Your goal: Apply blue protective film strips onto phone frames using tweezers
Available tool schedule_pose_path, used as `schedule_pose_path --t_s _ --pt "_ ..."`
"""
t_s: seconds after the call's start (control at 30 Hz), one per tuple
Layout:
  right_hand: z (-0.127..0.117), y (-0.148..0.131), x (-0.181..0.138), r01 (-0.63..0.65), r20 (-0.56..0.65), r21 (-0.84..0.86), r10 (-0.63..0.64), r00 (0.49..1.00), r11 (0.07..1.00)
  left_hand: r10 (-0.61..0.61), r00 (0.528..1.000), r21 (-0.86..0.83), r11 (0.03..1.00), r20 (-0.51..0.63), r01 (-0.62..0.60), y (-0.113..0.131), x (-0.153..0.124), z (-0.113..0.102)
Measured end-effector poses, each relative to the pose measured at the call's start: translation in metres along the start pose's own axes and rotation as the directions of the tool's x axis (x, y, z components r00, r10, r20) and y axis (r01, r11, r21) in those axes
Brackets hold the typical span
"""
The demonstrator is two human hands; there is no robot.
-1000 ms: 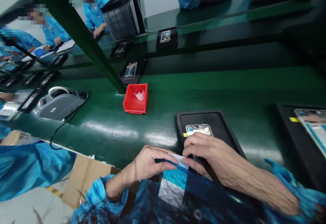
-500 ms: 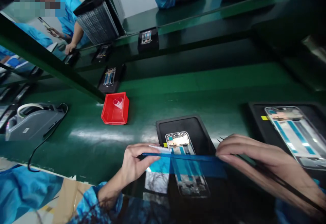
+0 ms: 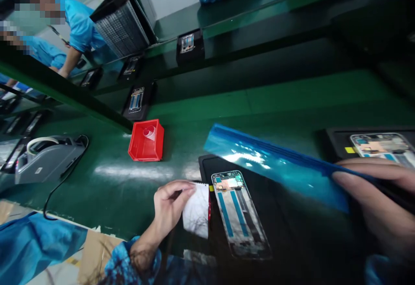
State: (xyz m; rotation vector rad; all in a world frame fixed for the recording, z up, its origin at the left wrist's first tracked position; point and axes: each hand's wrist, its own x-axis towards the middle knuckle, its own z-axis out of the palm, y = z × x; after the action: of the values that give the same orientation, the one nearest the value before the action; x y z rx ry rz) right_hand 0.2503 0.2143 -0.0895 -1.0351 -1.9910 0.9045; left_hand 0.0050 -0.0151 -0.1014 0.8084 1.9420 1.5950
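My right hand (image 3: 379,198) at the right edge pinches a long blue protective film (image 3: 272,164), lifted and stretched leftward above the table. My left hand (image 3: 168,203) holds a small white release liner (image 3: 197,211) beside the left edge of a phone frame (image 3: 240,216). The frame lies face up in a black tray (image 3: 214,166) near the table's front edge, with two blue strips down its middle.
A red bin (image 3: 145,140) with a clear roll sits left of the tray. A grey tape dispenser (image 3: 45,159) with cable stands at far left. Another black tray with a phone frame (image 3: 382,144) lies at right. Several trays ride the belt behind; blue-clad co-workers sit beyond.
The blue film has come away from the white liner: my right hand has pulled it up and to the right, while my left hand keeps the liner by the tray.
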Motion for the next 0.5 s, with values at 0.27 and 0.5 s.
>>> schedule_pose_path --t_s 0.27,0.5 --pt "0.05 -0.023 -0.002 0.439 0.23 0.089 -0.447 0.865 0.894 -0.079 0.961 -0.292 0.943 0.266 0.159 0.006 -0.029 0.049" --pt "0.051 -0.045 -0.015 0.4 0.248 0.167 -0.431 0.868 0.901 -0.236 0.949 -0.354 0.886 0.207 0.298 0.007 -0.049 0.051"
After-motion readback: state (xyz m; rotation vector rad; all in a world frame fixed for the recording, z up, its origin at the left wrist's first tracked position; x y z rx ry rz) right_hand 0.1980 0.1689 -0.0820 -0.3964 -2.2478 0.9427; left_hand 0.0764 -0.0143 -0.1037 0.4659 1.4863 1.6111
